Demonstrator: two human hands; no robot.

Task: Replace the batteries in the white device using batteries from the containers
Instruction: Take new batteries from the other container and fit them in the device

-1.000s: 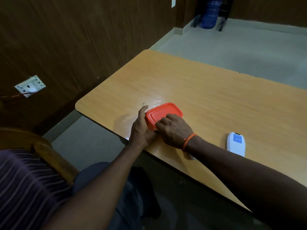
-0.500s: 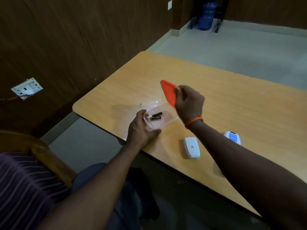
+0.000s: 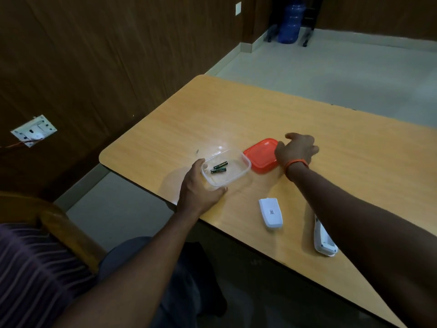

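A clear plastic container (image 3: 238, 172) sits near the table's left front edge with two dark batteries (image 3: 219, 168) lying in it. My left hand (image 3: 197, 189) grips its near left corner. Its red lid (image 3: 261, 155) lies flat on the table just right of the container. My right hand (image 3: 296, 150) hovers at the lid's right edge with fingers spread, holding nothing. A white cover piece (image 3: 271, 213) lies near the front edge. The white device (image 3: 324, 242) lies to its right, partly hidden under my right forearm.
The wooden table (image 3: 343, 143) stretches far to the right and back. A wooden chair arm (image 3: 63, 228) is at my left. A wall socket (image 3: 33, 131) is on the brown wall, and a blue water jug (image 3: 289, 22) stands on the floor far off.
My right hand pulled the red lid off the container, carried it right, laid it on the table and let go. My left hand kept holding the container.
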